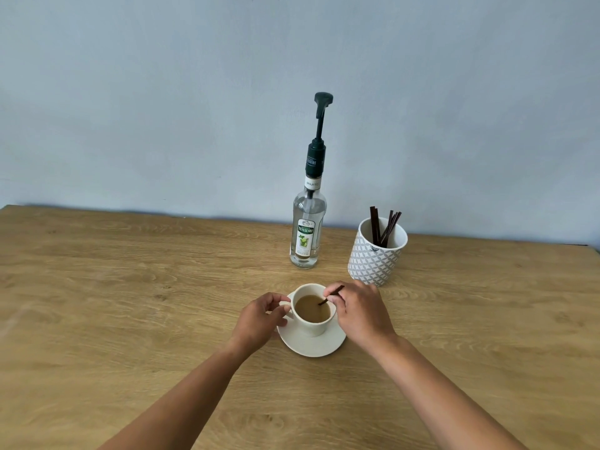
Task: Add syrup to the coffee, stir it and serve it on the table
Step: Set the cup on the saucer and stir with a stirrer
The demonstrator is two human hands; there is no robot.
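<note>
A white cup [314, 325] of light brown coffee [311, 308] stands on a white saucer [311, 347] on the wooden table [130, 287]. My left hand [259, 316] grips the cup's handle on its left side. My right hand [358, 311] pinches a dark stir stick [330, 295] whose lower end dips into the coffee. Behind the cup stands a clear syrup bottle [306, 228] with a tall dark pump [319, 125] on top, upright and untouched.
A white patterned pot [376, 254] holding several dark stir sticks [383, 227] stands to the right of the bottle, just behind my right hand. A pale blue wall runs along the table's far edge.
</note>
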